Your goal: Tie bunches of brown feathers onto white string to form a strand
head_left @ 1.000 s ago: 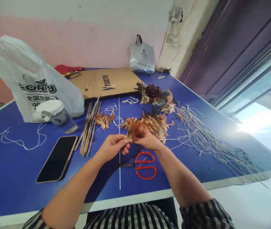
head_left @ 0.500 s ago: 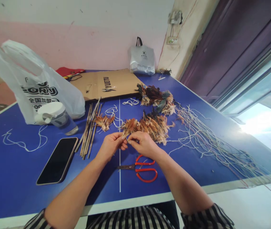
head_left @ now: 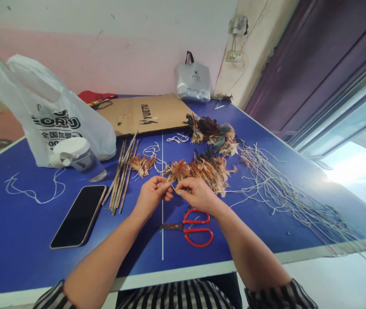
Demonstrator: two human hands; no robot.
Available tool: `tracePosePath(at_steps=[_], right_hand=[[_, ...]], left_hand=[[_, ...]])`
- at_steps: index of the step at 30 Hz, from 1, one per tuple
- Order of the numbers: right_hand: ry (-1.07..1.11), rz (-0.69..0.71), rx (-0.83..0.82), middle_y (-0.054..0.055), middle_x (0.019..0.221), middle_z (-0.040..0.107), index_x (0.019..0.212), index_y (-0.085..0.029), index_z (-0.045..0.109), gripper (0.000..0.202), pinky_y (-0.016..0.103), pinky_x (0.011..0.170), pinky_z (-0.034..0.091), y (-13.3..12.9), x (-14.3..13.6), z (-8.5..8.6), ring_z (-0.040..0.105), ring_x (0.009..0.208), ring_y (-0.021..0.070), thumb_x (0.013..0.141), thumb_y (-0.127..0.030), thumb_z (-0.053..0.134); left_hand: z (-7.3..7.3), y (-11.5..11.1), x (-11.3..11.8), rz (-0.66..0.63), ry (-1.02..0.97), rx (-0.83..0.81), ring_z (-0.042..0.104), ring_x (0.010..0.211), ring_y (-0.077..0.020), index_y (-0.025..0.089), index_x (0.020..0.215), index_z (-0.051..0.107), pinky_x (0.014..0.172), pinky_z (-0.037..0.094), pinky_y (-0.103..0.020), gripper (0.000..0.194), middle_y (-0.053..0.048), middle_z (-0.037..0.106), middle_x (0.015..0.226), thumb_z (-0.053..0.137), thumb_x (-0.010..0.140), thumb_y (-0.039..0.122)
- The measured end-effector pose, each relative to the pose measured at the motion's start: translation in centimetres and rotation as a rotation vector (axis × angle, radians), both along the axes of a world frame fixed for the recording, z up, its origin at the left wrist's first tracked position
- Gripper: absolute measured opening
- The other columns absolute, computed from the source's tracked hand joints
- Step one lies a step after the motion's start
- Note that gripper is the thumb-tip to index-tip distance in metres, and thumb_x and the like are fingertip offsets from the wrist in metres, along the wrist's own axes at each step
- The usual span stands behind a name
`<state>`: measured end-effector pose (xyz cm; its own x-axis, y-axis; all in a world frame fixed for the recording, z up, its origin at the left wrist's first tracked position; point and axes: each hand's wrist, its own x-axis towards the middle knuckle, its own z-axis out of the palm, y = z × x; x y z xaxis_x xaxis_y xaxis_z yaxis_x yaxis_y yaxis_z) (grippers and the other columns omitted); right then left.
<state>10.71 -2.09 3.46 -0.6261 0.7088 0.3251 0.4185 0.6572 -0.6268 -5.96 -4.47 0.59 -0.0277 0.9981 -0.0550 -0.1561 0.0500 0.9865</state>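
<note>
My left hand is closed in a pinch on the base of a small brown feather bunch, its tips pointing away from me. Beside it my right hand pinches a thin white string that runs to the left fingertips. Just behind the right hand lies a larger pile of brown feathers. Red-handled scissors rest below both hands, blades toward the left. A smaller feather clump lies to the left, near loops of white string.
Thin sticks, a phone, a lidded cup and a white plastic bag stand or lie left. Long strings spread to the right. Dark feathers, flat cardboard and a silver bag are farther back.
My right hand has moved slightly right, away from the left, and a short stretch of string now shows between them. The left hand keeps its pinch.
</note>
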Motion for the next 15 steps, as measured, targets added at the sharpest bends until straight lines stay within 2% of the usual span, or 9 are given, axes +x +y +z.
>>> tracePosePath(at_steps=[4,7,11,15], right_hand=[[-0.149,0.016,0.316,0.005,0.081,0.059,0.077,-0.017,0.062,0.015,0.03,0.075,0.034,-0.7,-0.5,0.3,0.048,0.082,0.0166,0.083,-0.017,0.049],[-0.178,-0.017,0.433,0.008,0.091,0.056,0.08,-0.017,0.062,0.014,0.035,0.08,0.032,-0.5,-0.4,0.5,0.044,0.091,0.0201,0.083,-0.017,0.049],[-0.132,-0.041,0.377,0.006,0.09,0.056,0.08,-0.018,0.063,0.012,0.038,0.084,0.029,0.6,0.5,0.2,0.044,0.093,0.0205,0.081,-0.017,0.052],[-0.004,-0.009,0.169,0.003,0.085,0.055,0.074,-0.018,0.064,0.011,0.035,0.083,0.033,1.7,1.4,-0.1,0.048,0.088,0.0169,0.08,-0.017,0.054]], left_hand=[[-0.6,-0.5,0.3,0.011,0.212,0.12,0.057,0.048,-0.0116,0.016,0.08,0.054,0.048,0.047,-0.023,0.017,0.002,0.058,0.058,0.057,0.076,0.032],[-1.0,-0.9,0.4,-0.06,0.43,0.235,0.057,0.049,-0.0116,0.017,0.078,0.057,0.051,0.045,-0.023,0.013,0.001,0.059,0.058,0.052,0.079,0.028],[-0.6,-1.3,0.5,-0.23,0.583,0.275,0.056,0.048,-0.0109,0.019,0.073,0.06,0.052,0.042,-0.021,0.014,0.001,0.06,0.057,0.051,0.08,0.026],[0.6,-1.7,0.4,-0.386,0.431,0.151,0.056,0.046,-0.0112,0.018,0.071,0.058,0.048,0.043,-0.021,0.015,0.0,0.06,0.057,0.054,0.078,0.03]])
